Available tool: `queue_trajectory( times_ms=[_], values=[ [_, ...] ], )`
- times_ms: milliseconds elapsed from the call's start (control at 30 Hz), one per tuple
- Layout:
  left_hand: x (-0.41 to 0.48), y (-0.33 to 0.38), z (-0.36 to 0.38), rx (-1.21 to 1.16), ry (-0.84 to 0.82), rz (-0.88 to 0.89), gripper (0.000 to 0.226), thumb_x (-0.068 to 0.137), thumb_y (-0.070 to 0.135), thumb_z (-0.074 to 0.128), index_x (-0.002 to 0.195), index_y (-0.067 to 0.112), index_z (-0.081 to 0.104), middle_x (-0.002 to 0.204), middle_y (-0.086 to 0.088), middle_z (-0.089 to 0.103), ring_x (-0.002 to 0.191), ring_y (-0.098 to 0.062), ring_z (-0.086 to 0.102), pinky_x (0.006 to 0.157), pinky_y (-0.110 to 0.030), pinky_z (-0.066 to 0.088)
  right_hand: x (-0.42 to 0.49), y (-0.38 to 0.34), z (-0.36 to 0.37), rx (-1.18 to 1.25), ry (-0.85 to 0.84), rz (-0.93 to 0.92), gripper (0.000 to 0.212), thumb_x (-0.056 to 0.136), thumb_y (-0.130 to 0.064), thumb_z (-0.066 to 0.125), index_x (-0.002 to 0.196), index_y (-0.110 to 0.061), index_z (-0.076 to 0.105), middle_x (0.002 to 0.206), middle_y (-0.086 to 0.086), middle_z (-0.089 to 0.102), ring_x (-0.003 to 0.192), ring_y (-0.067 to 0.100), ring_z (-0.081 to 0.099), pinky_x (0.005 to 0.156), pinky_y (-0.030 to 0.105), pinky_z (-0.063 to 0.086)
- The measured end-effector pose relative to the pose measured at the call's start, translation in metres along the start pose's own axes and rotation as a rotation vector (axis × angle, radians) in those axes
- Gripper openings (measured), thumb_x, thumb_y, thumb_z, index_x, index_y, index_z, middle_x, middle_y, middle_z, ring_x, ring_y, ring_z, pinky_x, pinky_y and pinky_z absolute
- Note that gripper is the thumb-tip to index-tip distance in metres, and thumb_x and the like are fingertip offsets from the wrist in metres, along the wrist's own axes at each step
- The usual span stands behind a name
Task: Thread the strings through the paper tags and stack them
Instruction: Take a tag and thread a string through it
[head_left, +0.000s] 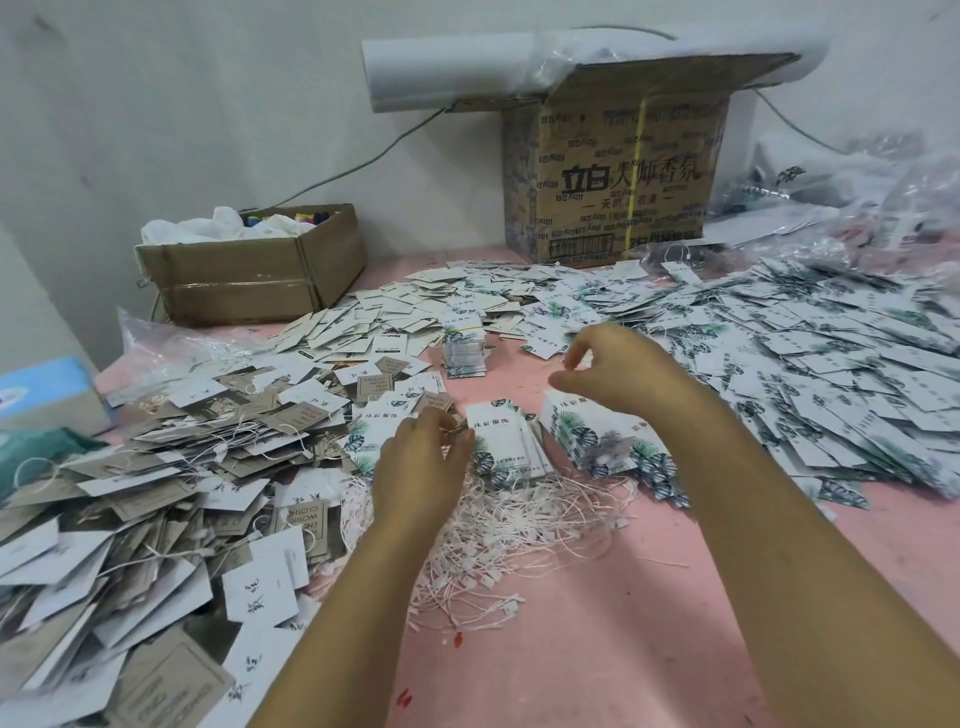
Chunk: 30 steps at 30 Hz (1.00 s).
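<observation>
A small stack of white paper tags (500, 441) with green leaf print lies on the pink table (649, 623) in the middle. My left hand (422, 460) is at its upper left corner, with curled fingers pinching the top tag's edge. Raised above and to the right, my right hand (621, 374) pinches a thin white string between thumb and fingertips; the string is barely visible. A loose heap of white strings (519, 525) lies just in front of the stack. A second fanned stack of leaf tags (589, 439) sits under my right wrist.
Strung brown and white tags (156, 499) are heaped on the left. A wide spread of leaf tags (810, 364) covers the right. A banded tag bundle (465, 345) stands behind. Two cardboard boxes (249, 270) (618, 171) stand at the wall. A blue tissue box (41, 395) sits far left.
</observation>
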<state>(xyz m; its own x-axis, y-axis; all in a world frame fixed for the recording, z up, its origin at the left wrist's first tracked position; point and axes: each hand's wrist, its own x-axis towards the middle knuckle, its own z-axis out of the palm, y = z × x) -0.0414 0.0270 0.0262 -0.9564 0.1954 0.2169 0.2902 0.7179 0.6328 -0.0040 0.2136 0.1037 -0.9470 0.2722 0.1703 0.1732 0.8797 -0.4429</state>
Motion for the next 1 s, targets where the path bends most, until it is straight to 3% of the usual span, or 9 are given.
queue_trajectory(
  times_ms=[67, 133, 267, 400, 500, 567, 700, 867, 1000],
  values=[
    [-0.001, -0.005, 0.003, 0.157, 0.006, -0.057, 0.036, 0.093, 0.05, 0.045, 0.11, 0.02, 0.057, 0.11, -0.002, 0.061, 0.103, -0.027, 0.054, 0.088, -0.04, 0.044, 0.001, 0.008, 0.0, -0.095, -0.053, 0.133, 0.041, 0.08, -0.047, 0.065, 0.087, -0.007, 0.056, 0.078, 0.008, 0.06, 0.068, 0.022, 0.054, 0.062, 0.029, 0.038],
    [-0.002, -0.004, 0.008, 0.214, -0.004, -0.091, 0.044, 0.091, 0.057, 0.042, 0.109, 0.022, 0.061, 0.109, -0.001, 0.062, 0.105, -0.026, 0.054, 0.093, -0.04, 0.04, 0.001, 0.012, 0.0, -0.18, -0.151, 0.207, 0.049, 0.078, -0.055, 0.064, 0.076, -0.009, 0.049, 0.068, 0.004, 0.051, 0.067, 0.023, 0.052, 0.059, 0.029, 0.036],
    [-0.005, 0.001, 0.013, 0.189, -0.039, -0.126, 0.031, 0.089, 0.057, 0.047, 0.082, 0.029, 0.057, 0.094, 0.004, 0.065, 0.1, -0.024, 0.056, 0.09, -0.038, 0.031, 0.001, 0.014, 0.001, -0.207, -0.275, 0.242, 0.049, 0.078, -0.053, 0.066, 0.089, -0.009, 0.049, 0.077, 0.001, 0.052, 0.085, 0.025, 0.056, 0.071, 0.03, 0.043],
    [-0.006, 0.003, 0.011, 0.12, -0.041, -0.13, 0.028, 0.088, 0.05, 0.055, 0.07, 0.029, 0.053, 0.07, 0.01, 0.058, 0.09, -0.021, 0.057, 0.086, -0.036, 0.028, 0.002, 0.016, 0.003, -0.222, -0.275, 0.261, 0.041, 0.077, -0.046, 0.07, 0.079, -0.01, 0.048, 0.074, 0.003, 0.051, 0.084, 0.027, 0.052, 0.071, 0.031, 0.042],
    [-0.007, 0.004, 0.01, 0.055, -0.036, -0.142, 0.027, 0.088, 0.047, 0.057, 0.07, 0.028, 0.055, 0.065, 0.011, 0.056, 0.083, -0.019, 0.057, 0.083, -0.034, 0.025, 0.003, 0.016, 0.003, -0.225, -0.262, 0.268, 0.041, 0.077, -0.044, 0.071, 0.074, -0.012, 0.046, 0.073, 0.003, 0.051, 0.083, 0.026, 0.052, 0.07, 0.031, 0.042],
    [-0.007, 0.004, 0.008, -0.011, -0.042, -0.167, 0.027, 0.087, 0.045, 0.058, 0.068, 0.027, 0.055, 0.062, 0.011, 0.057, 0.078, -0.02, 0.058, 0.089, -0.034, 0.032, 0.004, 0.016, 0.003, -0.23, -0.249, 0.267, 0.041, 0.076, -0.043, 0.072, 0.073, -0.012, 0.046, 0.073, 0.003, 0.051, 0.082, 0.026, 0.052, 0.069, 0.03, 0.042],
    [-0.006, 0.004, 0.004, -0.195, -0.057, -0.214, 0.023, 0.086, 0.039, 0.063, 0.069, 0.023, 0.057, 0.064, 0.006, 0.059, 0.077, -0.027, 0.063, 0.095, -0.051, 0.043, 0.004, 0.016, 0.003, -0.25, -0.227, 0.267, 0.042, 0.076, -0.042, 0.072, 0.07, -0.011, 0.044, 0.069, 0.003, 0.048, 0.078, 0.026, 0.05, 0.063, 0.028, 0.039],
    [-0.004, 0.005, 0.001, -0.333, -0.074, -0.229, 0.025, 0.088, 0.03, 0.062, 0.067, 0.017, 0.058, 0.061, -0.003, 0.06, 0.067, -0.026, 0.055, 0.095, -0.058, 0.042, 0.004, 0.015, 0.002, -0.234, -0.196, 0.264, 0.043, 0.074, -0.042, 0.074, 0.07, -0.012, 0.044, 0.069, 0.002, 0.049, 0.071, 0.023, 0.051, 0.057, 0.026, 0.037],
    [-0.001, 0.002, -0.002, -0.389, -0.114, -0.203, 0.027, 0.091, 0.029, 0.057, 0.071, 0.012, 0.059, 0.067, -0.013, 0.059, 0.057, -0.024, 0.045, 0.081, -0.044, 0.036, 0.006, 0.016, -0.001, -0.156, -0.127, 0.269, 0.041, 0.077, -0.034, 0.073, 0.065, -0.01, 0.043, 0.06, 0.003, 0.045, 0.055, 0.019, 0.045, 0.05, 0.024, 0.033]
  ],
)
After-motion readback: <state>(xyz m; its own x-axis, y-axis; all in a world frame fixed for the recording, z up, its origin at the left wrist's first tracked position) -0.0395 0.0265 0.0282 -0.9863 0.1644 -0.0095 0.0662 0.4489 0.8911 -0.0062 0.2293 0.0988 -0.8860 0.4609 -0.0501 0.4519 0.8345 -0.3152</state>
